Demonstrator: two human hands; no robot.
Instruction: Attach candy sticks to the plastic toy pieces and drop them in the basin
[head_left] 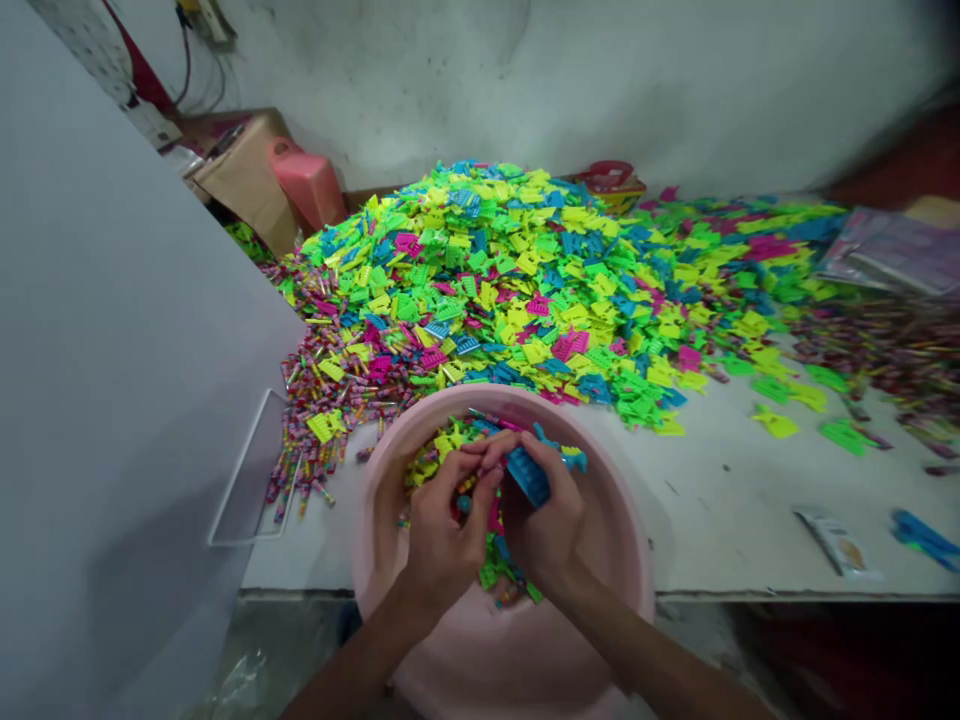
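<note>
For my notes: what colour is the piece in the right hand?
The piece in the right hand is blue; head view.

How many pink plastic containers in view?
2: a basin in the foreground, and a handled can beside the cardboard box, behind the pile. Others may be hidden.

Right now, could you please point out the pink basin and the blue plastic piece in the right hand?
Pink basin (495,398): head view, on its far rim.
Blue plastic piece (527,476): head view, on its middle.
</note>
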